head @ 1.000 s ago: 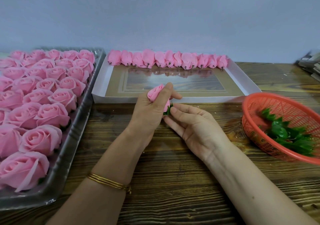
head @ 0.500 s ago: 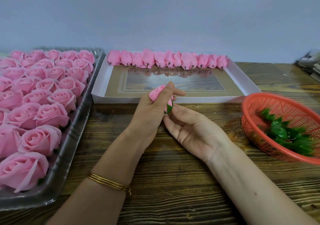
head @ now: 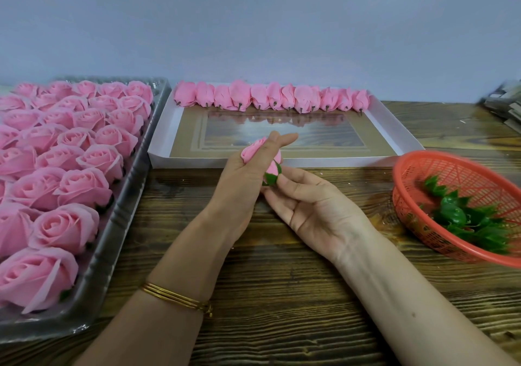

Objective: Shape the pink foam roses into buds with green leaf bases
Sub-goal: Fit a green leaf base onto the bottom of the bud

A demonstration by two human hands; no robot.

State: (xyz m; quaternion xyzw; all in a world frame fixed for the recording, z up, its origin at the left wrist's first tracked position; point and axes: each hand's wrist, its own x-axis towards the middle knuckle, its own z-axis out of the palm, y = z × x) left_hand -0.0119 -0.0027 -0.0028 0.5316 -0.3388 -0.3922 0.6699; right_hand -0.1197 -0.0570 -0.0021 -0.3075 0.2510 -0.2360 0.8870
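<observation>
The left hand curls its fingers round the pink bud; at the bud's five o'clock, the right hand pinches the green leaf base.

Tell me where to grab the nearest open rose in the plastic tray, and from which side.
Probably take the nearest open rose from above, fingers cupping its outer petals low on the sides. It sits face up, its base mostly hidden underneath, with another rose crowding its far side and the tray wall on the right.
</observation>
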